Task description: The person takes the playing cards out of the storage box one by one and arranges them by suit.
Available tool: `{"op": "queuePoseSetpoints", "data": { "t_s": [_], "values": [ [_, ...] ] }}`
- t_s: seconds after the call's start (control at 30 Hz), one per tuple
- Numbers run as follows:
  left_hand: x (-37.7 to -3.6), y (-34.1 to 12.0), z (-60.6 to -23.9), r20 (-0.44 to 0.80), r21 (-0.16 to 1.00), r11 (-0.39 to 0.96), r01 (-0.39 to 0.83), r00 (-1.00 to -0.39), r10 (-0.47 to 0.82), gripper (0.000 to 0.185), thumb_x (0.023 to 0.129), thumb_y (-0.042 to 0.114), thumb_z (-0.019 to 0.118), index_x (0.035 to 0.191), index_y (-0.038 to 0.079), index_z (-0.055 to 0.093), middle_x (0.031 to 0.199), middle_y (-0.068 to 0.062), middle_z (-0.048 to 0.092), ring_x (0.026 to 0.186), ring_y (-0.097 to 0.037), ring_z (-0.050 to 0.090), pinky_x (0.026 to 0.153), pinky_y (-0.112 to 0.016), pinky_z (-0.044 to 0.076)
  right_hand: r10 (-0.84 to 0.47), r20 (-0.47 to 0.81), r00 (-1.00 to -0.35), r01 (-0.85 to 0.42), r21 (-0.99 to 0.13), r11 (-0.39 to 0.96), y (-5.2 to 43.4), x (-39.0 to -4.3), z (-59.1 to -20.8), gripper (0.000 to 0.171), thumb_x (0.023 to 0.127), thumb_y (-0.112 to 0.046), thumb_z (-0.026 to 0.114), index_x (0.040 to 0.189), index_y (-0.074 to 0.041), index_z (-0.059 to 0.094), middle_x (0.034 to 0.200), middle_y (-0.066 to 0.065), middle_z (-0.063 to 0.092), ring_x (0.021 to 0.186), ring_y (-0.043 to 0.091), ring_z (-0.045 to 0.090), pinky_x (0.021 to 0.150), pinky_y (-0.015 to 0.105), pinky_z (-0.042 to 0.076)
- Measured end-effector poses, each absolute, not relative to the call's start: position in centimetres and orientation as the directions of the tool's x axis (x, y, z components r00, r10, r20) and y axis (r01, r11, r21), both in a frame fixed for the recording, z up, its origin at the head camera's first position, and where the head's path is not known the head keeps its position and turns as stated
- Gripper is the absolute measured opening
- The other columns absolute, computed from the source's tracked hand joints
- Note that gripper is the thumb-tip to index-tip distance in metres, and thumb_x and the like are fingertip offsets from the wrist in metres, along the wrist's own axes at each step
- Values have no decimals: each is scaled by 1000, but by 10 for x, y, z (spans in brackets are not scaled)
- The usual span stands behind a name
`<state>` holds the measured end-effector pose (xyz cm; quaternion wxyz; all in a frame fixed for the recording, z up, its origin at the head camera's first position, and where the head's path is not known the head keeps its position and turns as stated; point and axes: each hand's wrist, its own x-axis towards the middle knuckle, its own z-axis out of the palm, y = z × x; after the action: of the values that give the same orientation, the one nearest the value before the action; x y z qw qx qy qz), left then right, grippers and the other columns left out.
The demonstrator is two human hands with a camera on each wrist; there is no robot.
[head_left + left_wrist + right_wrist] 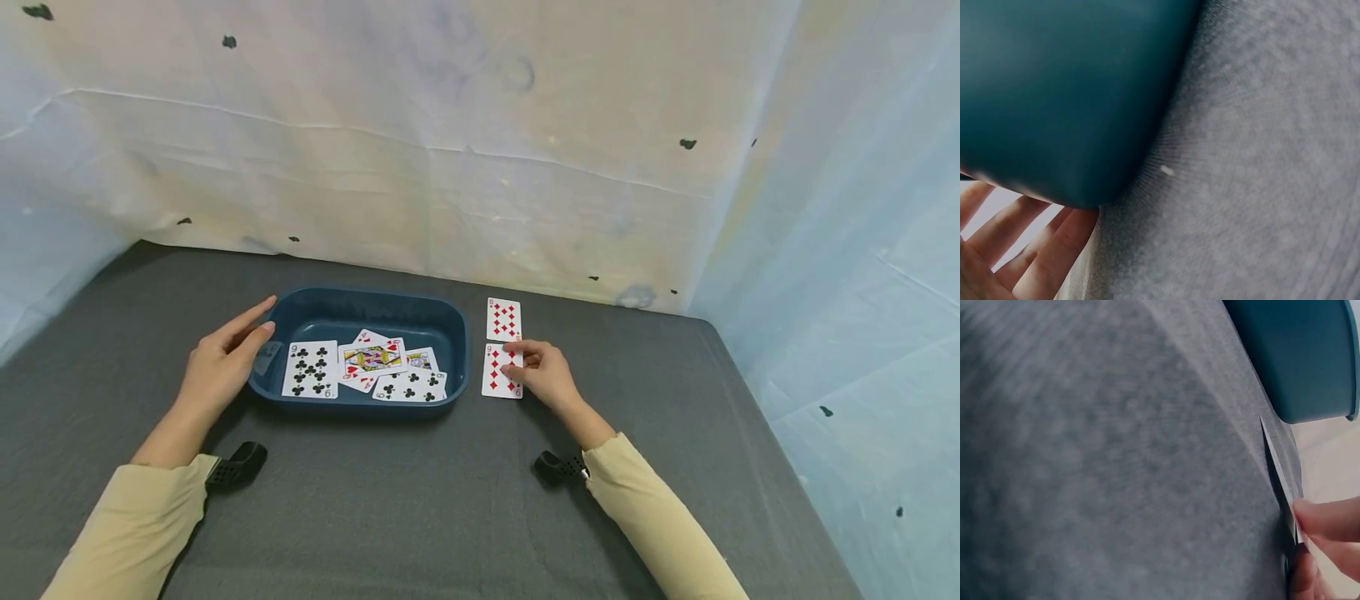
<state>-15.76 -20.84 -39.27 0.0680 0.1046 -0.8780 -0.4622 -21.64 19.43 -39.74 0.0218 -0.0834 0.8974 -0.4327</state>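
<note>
A dark blue tray (360,408) holds several playing cards: a nine of clubs (310,369), a queen of hearts (372,358), another clubs card (412,387), and others partly covered. At its left end, my left hand (217,364) holds the rim between thumb and fingers; its fingertips are hidden by the tray in the left wrist view. To the right of the tray, my right hand (546,372) pinches the nine of diamonds (493,377) between thumb and fingers. The right wrist view shows this card (1277,472) edge-on, tilted up from the cloth.
Beyond the nine lies a second diamonds card (503,317), face up. Dark grey cloth (405,508) covers the table. Pale sheeting with dark spots (465,192) stands along the back edge and both sides. A black strap device (238,465) sits at each wrist.
</note>
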Motion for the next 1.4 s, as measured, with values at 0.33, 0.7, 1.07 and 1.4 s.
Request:
{"op": "queuePoseSetpoints", "data": {
  "t_s": [0.33, 0.7, 1.07, 1.4],
  "values": [
    [-157, -208, -392, 18, 821, 556, -130, -968, -252, 53, 101, 48, 37, 150, 29, 32, 141, -27, 44, 121, -43, 42, 86, -57, 35, -158, 91, -983, -178, -670, 721, 191, -214, -394, 25, 79, -7, 77, 104, -4, 74, 81, 8, 43, 64, 14, 34, 62, 27, 28],
    [-156, -208, -391, 32, 813, 569, -121, -967, -251, 53, 101, 48, 37, 150, 29, 33, 137, -26, 48, 113, -39, 45, 75, -39, 32, -50, 17, -999, -46, -751, 658, 174, -217, -374, 32, 82, -17, 76, 113, -9, 71, 109, 14, 63, 89, 24, 58, 66, 28, 42],
    [-157, -208, -391, 30, 819, 562, -119, -968, -250, 53, 100, 49, 38, 150, 29, 33, 136, -26, 50, 114, -40, 47, 81, -48, 36, -29, 29, -999, -37, -944, 327, 120, -218, -337, 30, 85, -16, 73, 113, -7, 70, 100, 7, 61, 87, 16, 51, 74, 28, 44],
    [-155, -208, -391, 45, 828, 551, -103, -968, -248, 53, 100, 49, 39, 149, 29, 34, 136, -26, 51, 115, -40, 47, 82, -48, 38, -89, -19, -996, -4, -968, 250, 71, -220, -333, 27, 84, -14, 74, 110, -8, 71, 111, 6, 62, 93, 16, 54, 85, 33, 48]
  ]
}}
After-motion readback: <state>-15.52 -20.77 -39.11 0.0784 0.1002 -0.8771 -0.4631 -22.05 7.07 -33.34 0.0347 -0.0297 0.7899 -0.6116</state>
